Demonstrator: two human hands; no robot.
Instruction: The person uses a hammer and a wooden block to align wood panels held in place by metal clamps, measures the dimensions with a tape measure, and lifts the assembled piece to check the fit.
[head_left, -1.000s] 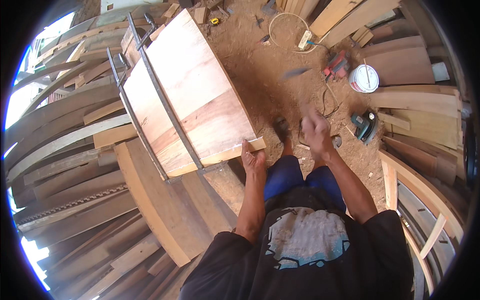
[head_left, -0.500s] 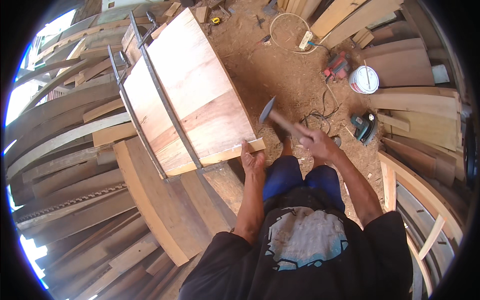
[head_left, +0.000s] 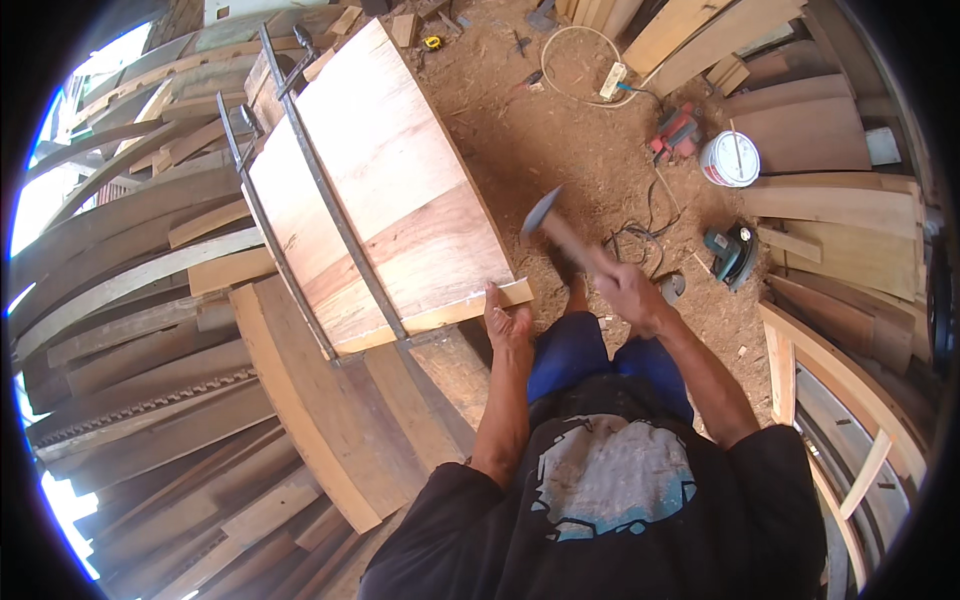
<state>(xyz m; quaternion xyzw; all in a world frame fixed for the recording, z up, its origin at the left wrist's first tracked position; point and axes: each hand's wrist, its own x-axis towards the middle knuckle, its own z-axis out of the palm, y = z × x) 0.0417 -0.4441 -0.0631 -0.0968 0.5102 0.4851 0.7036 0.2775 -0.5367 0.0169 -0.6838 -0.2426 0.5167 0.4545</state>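
Note:
My right hand (head_left: 636, 298) is wrapped round the wooden handle of a hammer (head_left: 572, 243), whose metal head hangs in the air to the right of a pale wooden panel (head_left: 400, 190). A narrow light strip of wood (head_left: 440, 314) runs along the panel's near edge, with a whitish line where the two meet. At the strip's right end, my left hand (head_left: 508, 322) grips it, thumb on top; the other fingers are partly hidden. Two long dark bar clamps (head_left: 340, 222) lie across the panel and reach the strip.
Curved boards (head_left: 130, 230) are stacked all along the left. On the sawdust-covered floor stand a white bucket (head_left: 729, 160), a red power tool (head_left: 677, 130) and a green one (head_left: 730, 255), with cables between them. A curved wooden frame (head_left: 850, 400) stands at the right.
The hammer head has risen slightly, and my right hand has shifted a little. My left hand keeps its hold on the strip's end.

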